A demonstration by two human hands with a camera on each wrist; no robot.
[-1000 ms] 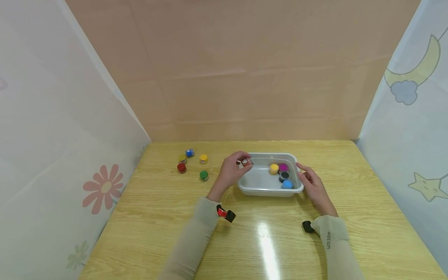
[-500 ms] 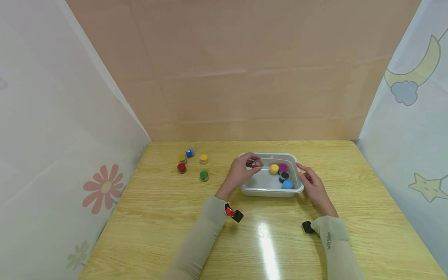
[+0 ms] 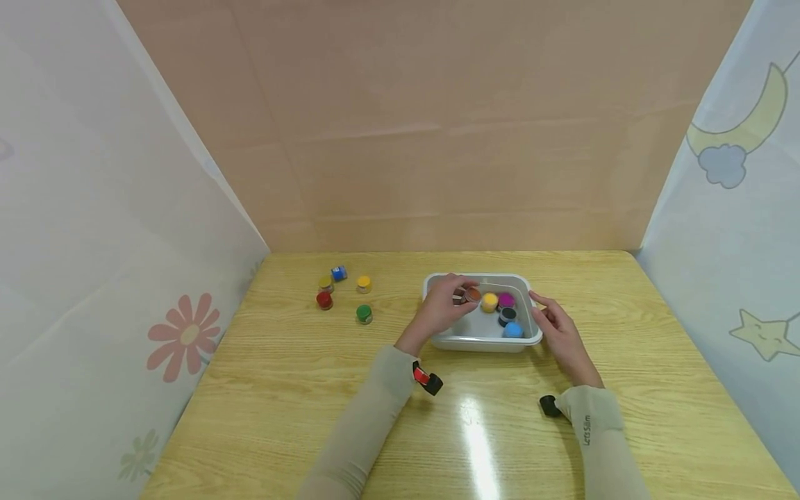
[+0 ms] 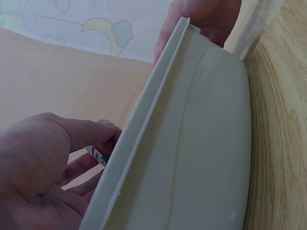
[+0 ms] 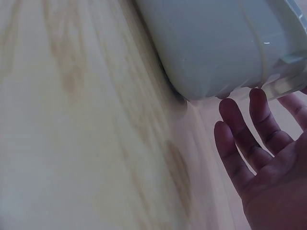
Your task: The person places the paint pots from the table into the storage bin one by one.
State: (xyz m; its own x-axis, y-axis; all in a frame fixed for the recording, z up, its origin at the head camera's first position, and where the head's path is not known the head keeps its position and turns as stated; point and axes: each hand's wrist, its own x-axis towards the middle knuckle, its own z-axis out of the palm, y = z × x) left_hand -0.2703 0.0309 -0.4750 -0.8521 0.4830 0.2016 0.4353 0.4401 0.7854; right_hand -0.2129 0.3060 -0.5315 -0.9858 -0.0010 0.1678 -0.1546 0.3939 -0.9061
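In the head view, my left hand [image 3: 440,309] pinches a small paint jar with a brown lid [image 3: 473,295] over the left half of a white plastic tray [image 3: 478,340]. The left wrist view shows the jar's label [image 4: 99,155] between thumb and fingers, partly hidden by the tray's rim. Inside the tray's right half stand jars with a light orange lid [image 3: 489,302], a purple lid [image 3: 506,300], a black lid [image 3: 507,316] and a blue lid [image 3: 513,330]. My right hand [image 3: 559,337] holds the tray's right end, fingertips against its outer wall in the right wrist view.
Left of the tray on the wooden table [image 3: 281,389] are a green-lidded jar [image 3: 364,314], a red one [image 3: 324,300], a yellow one [image 3: 364,283], a mustard one [image 3: 326,283] and a blue one on its side [image 3: 339,273]. Papered walls [image 3: 450,139] surround the table.
My left hand has moved right with the brown-lidded jar, from the tray's left rim to over its inside beside the light orange lid. The right hand and tray have stayed put.
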